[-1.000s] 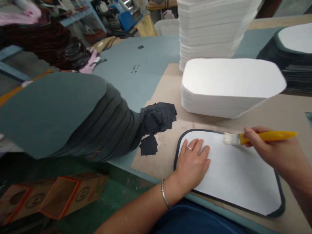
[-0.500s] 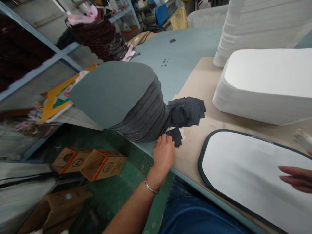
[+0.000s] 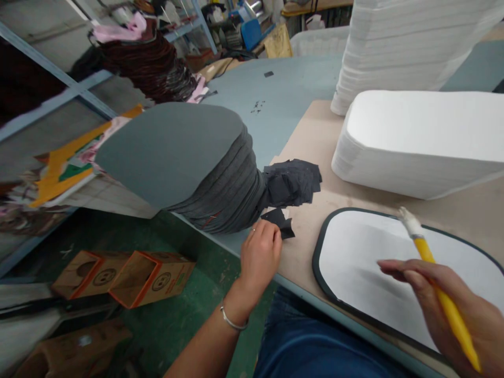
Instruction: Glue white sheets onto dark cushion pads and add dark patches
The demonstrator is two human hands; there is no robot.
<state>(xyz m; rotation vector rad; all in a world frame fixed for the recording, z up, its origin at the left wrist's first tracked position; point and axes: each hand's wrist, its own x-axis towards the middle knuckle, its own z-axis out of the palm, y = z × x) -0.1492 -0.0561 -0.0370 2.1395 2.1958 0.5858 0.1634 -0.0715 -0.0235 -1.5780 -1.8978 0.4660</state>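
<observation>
My left hand [image 3: 261, 252] is closed at the table's front edge, its fingertips pinching a small dark fabric piece [image 3: 286, 228] whose corner is lifted. Just beyond lies a heap of small dark fabric squares [image 3: 293, 184], beside a tall stack of grey-green rounded sheets [image 3: 177, 152]. In my right hand [image 3: 444, 299] is a yellow-handled brush [image 3: 444, 304], bristles pointing up and away. That hand is above a white rounded panel [image 3: 362, 257] with a dark border, lying on the beige board. Whether its fingers touch the panel I cannot tell.
A stack of white rounded sheets [image 3: 425, 123] stands at the right, with a taller white stack [image 3: 394, 52] behind it. Cardboard boxes [image 3: 157, 278] sit on the green floor at lower left. A dark red stack [image 3: 149, 65] is at the back left.
My right hand has come further into view from the right, now showing the brush. My left fingers have closed on the small fabric piece, whose corner has risen. The view has shifted slightly.
</observation>
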